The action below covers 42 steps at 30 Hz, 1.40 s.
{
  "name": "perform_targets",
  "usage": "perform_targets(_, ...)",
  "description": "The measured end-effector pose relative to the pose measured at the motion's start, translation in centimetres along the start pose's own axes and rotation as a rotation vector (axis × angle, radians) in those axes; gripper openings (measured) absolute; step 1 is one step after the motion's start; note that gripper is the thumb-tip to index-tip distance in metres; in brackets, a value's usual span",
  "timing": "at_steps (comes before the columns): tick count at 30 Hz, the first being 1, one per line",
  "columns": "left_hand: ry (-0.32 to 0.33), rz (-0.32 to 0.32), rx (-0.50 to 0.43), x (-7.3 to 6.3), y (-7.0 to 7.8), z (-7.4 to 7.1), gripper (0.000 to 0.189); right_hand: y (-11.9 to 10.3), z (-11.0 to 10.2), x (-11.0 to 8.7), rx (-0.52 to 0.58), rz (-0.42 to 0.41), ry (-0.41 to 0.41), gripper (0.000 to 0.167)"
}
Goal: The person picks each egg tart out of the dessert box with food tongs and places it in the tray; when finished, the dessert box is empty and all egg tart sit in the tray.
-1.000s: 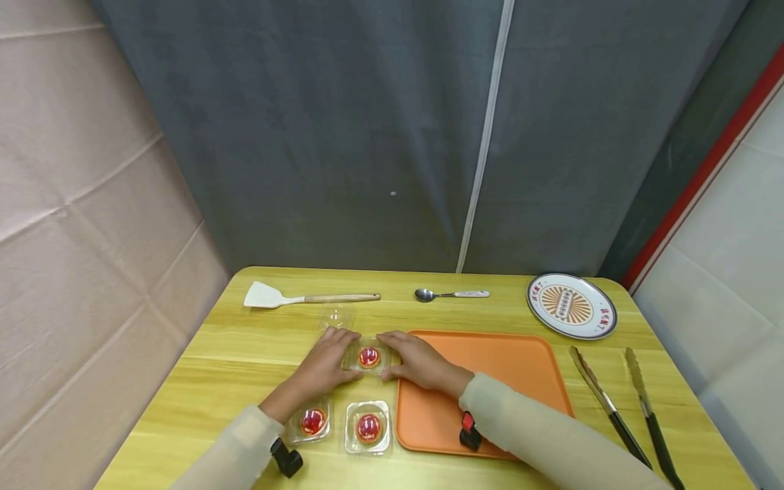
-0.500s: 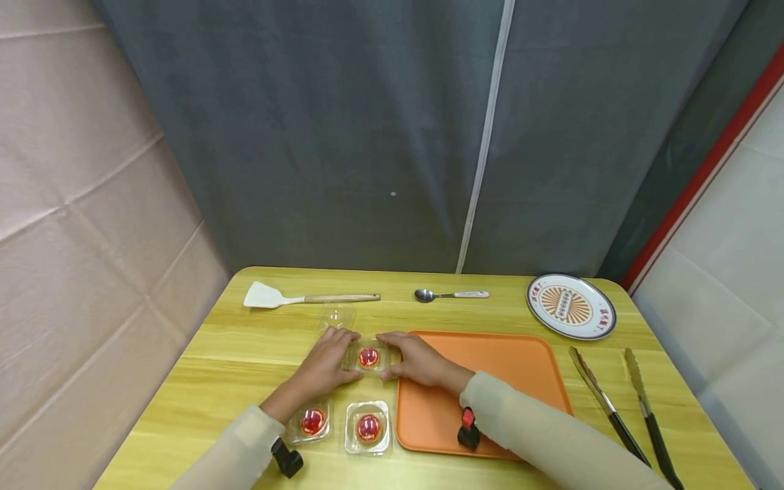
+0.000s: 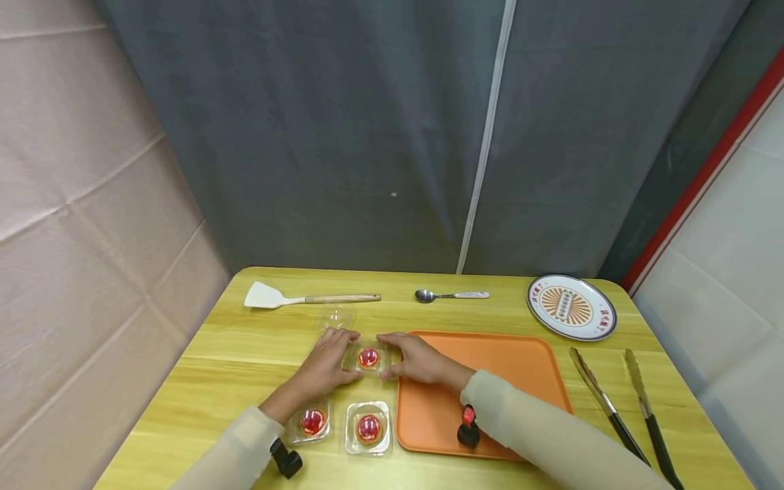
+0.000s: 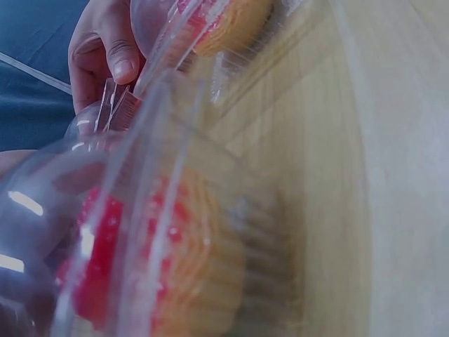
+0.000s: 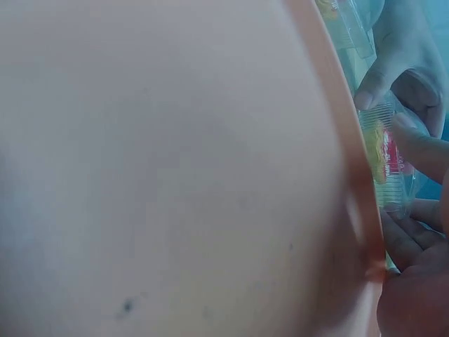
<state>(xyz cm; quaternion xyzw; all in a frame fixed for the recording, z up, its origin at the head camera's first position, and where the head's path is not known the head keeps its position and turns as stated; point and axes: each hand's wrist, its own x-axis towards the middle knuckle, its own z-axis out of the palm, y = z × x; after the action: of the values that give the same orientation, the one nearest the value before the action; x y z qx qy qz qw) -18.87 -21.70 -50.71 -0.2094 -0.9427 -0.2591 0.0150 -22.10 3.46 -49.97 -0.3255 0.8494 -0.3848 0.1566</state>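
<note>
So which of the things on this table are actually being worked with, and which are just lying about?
In use:
left hand and right hand, gripping the clear tart box from both sides
two more tart boxes nearby

Lying about:
spatula
spoon
patterned plate
tongs
orange tray
empty clear lid

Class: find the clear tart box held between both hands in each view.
Head: tart box, centre, left of the orange tray.
Left wrist: top, by a thumb.
Right wrist: right edge, past the tray rim.
Shared landmark: its red tart.
</note>
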Motion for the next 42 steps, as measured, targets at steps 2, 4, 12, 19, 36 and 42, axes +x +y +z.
perform_targets(2,-0.003,-0.001,0.005,0.0,0.0,0.0,0.079,-0.1,-0.1,0.0,0.023,0.002,0.003,0.076)
perform_targets(4,-0.003,0.0,0.011,0.1,0.0,0.0,0.08,-0.1,-0.1,0.0,0.052,0.006,0.007,0.074)
perform_targets(12,-0.009,0.006,0.041,0.1,-0.1,0.0,0.081,0.2,0.1,0.1,0.003,0.002,0.006,0.078)
perform_targets(19,-0.023,0.015,0.066,0.1,0.1,-0.4,0.082,0.0,0.3,0.1,0.031,0.015,0.045,0.072)
perform_targets(36,-0.023,0.057,0.138,0.4,0.3,-1.0,0.081,-0.3,0.3,0.2,0.006,0.025,0.041,0.084)
perform_targets(42,-0.031,0.054,0.133,0.3,0.1,-0.8,0.08,-0.5,0.2,0.1,-0.044,0.016,0.019,0.085)
